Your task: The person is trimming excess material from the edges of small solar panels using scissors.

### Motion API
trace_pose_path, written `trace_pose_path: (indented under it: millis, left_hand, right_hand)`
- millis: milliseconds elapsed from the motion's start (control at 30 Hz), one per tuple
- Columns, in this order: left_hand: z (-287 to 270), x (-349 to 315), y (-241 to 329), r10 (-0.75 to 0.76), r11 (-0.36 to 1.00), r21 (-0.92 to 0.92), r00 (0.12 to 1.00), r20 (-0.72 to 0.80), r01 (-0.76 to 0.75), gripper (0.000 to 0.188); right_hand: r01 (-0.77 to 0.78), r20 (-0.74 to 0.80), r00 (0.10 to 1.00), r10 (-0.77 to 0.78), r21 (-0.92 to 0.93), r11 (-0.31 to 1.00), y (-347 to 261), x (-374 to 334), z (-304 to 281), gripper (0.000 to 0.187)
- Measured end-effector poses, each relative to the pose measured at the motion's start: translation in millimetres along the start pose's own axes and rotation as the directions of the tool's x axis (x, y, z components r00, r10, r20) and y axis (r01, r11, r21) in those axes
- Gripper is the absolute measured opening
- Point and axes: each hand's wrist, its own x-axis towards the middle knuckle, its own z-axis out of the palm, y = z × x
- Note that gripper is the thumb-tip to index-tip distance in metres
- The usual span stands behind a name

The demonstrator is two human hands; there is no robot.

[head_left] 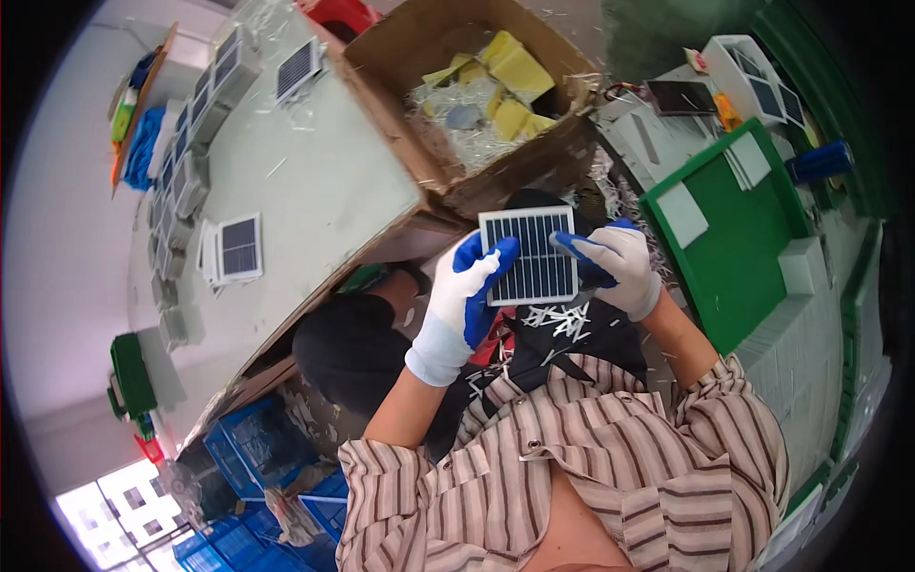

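Framed solar panel, face toward eyes, just below cardboard box; likely angled so cells show. Left hand: fingers closed around panel's left edge, apparently main support. Right hand: fingertip on face by right edge, perhaps steadying; grip behind, cannot tell. Box holds yellow scraps, probably discards. Left of box, bench carries panel stack. Right of box, green tray seemingly keeps white pieces grouped.
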Motion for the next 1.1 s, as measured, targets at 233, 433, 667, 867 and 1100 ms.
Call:
trace_pose_path:
  millis: [233,433,667,867,1100]
  left_hand:
    - [1.7,-0.9,-26.7,-0.273,0.96,0.017,0.922,0.276,0.279,0.045]
    - [-9.1,-2.8,-28.8,-0.267,0.962,0.114,0.936,0.228,0.247,0.047]
    - [-18.2,-29.3,0.7,-0.166,0.953,0.265,0.984,0.059,0.145,0.045]
    - [-70.9,-61.4,76.8,0.761,0.307,0.827,0.643,0.083,-0.471,0.031]
    - [-200.3,-30.2,135.0,0.908,-0.339,0.717,0.413,0.079,0.609,0.052]
  right_hand:
    - [-0.764,0.015,0.644,0.765,0.051,0.643,14.4,-24.4,-77.2,0.014]
    - [-0.94,0.312,0.12,0.943,-0.269,0.209,129.4,-71.2,-166.1,0.032]
    - [-0.938,0.331,0.145,0.932,-0.254,0.236,167.1,-87.5,-110.1,0.041]
    - [-0.809,0.047,0.428,0.903,0.464,0.359,86.4,-78.2,-70.6,0.022]
    - [-0.662,0.685,0.259,0.681,0.64,-0.391,-48.1,-58.1,54.0,0.021]
